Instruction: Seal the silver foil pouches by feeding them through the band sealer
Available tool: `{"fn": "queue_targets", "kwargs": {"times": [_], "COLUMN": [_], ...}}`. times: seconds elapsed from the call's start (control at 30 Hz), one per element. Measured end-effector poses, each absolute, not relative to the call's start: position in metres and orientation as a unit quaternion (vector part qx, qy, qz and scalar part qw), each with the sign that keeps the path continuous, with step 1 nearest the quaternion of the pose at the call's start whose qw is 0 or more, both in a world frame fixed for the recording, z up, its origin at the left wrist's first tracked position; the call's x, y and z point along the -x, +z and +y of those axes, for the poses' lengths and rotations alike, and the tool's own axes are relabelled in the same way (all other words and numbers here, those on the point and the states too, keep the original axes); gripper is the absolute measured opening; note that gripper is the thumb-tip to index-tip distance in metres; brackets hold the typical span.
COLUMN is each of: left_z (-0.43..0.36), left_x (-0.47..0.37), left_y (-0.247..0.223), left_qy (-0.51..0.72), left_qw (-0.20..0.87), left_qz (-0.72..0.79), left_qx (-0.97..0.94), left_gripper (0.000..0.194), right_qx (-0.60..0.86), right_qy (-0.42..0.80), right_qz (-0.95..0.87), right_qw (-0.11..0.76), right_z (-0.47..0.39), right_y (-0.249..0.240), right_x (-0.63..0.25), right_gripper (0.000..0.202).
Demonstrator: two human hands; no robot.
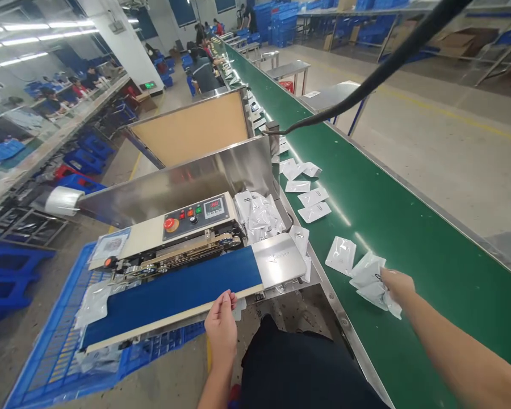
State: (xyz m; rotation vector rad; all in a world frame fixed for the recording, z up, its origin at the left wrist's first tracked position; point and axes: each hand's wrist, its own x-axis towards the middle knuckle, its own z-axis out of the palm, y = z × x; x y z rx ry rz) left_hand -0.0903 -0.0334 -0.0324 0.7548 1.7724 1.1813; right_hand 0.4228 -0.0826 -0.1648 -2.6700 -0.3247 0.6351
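Observation:
On the green conveyor belt, my right hand is closed on a white packet at the edge of a small overlapping pile. Another white packet lies flat just left of the pile. My left hand is closed in a pinch beside the front edge of the sealing machine's blue belt. A small pale piece shows behind its fingers; whether they hold it I cannot tell. The band sealer has a red stop knob and a lit display. Beside it, several white packets are heaped.
A blue crate under the sealer's far end holds packets. More packets lie up the conveyor. A metal panel stands behind the sealer, and a dark cable hangs across the view. Co-workers sit farther along the line.

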Motion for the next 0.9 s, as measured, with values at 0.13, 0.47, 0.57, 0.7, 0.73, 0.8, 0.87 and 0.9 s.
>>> {"fn": "queue_targets", "kwargs": {"times": [0.13,0.47,0.57,0.7,0.73,0.8,0.87,0.9], "left_z": [-0.038,0.021,0.035,0.046,0.049,0.055,0.065,0.07], "left_x": [0.081,-0.014,-0.011,0.012,0.016,0.022,0.024,0.025], "left_y": [-0.031,-0.007,-0.003,-0.011,-0.016,-0.026,-0.038,-0.044], "left_qy": [0.46,0.42,0.429,0.434,0.428,0.413,0.403,0.401], "left_qw": [0.402,0.471,0.501,0.516,0.527,0.56,0.589,0.596], "left_qz": [0.701,0.478,0.482,0.503,0.502,0.51,0.539,0.557], "left_qx": [-0.368,-0.611,-0.577,-0.541,-0.536,-0.506,-0.447,-0.417], "left_gripper": [0.053,0.047,0.055,0.06,0.061,0.061,0.061,0.061], "right_qx": [0.936,0.705,0.667,0.645,0.642,0.649,0.663,0.669], "right_qy": [0.223,0.387,0.45,0.516,0.526,0.548,0.574,0.587], "right_qz": [-0.193,-0.453,-0.454,-0.448,-0.444,-0.406,-0.339,-0.308], "right_qw": [0.193,0.385,0.383,0.342,0.338,0.339,0.339,0.336], "right_z": [-0.068,-0.014,0.003,0.018,0.021,0.029,0.04,0.047], "right_y": [-0.123,0.018,0.027,0.023,0.02,0.012,0.003,-0.002], "right_x": [-0.401,-0.215,-0.19,-0.187,-0.188,-0.188,-0.188,-0.187], "right_gripper": [0.037,0.052,0.048,0.05,0.048,0.044,0.041,0.04]}}
